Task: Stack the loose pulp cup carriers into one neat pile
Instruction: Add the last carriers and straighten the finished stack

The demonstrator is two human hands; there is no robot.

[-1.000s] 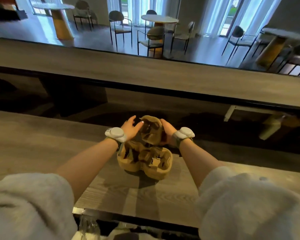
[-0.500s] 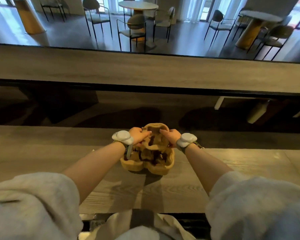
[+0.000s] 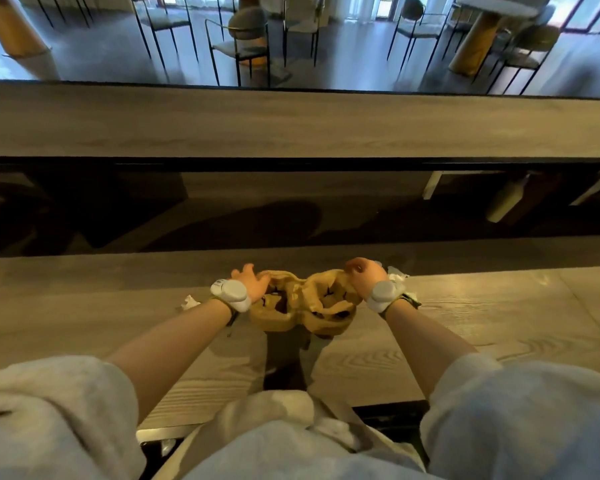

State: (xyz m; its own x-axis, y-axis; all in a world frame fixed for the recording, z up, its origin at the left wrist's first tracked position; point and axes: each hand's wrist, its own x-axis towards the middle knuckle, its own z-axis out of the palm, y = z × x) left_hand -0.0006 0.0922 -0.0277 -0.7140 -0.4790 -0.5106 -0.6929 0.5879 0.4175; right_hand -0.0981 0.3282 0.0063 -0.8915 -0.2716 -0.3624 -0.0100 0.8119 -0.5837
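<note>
**Pulp cup carriers on the desk, both hands at the upper rim**

The pulp cup carriers (image 3: 303, 304) sit on the wooden desk (image 3: 482, 317) just ahead of the person, at the 12 o'clock position from the body, between the two forearms. The left hand (image 3: 251, 284) lies at the pile's 9 o'clock edge; its grip is spread, fingers extended and resting on the far rim. The right hand (image 3: 364, 277) is at the 2 o'clock corner, its grip curled over and pinching the raised edge of the uppermost carrier.

Compared with half a second ago, when both hands pressed close together on top of a compact, upright bundle, the hands now stand farther apart and the carriers present a wider, flatter outline with two cup wells side by side. A second ago the top carrier was held tilted above the lower one; it now appears lowered into it.

Judged from this, nesting is nearly done, and the remaining work is squaring the edges. Whether the wells are fully seated cannot be told. Small white scraps (image 3: 189, 302) lie at the 9 o'clock side.
</note>
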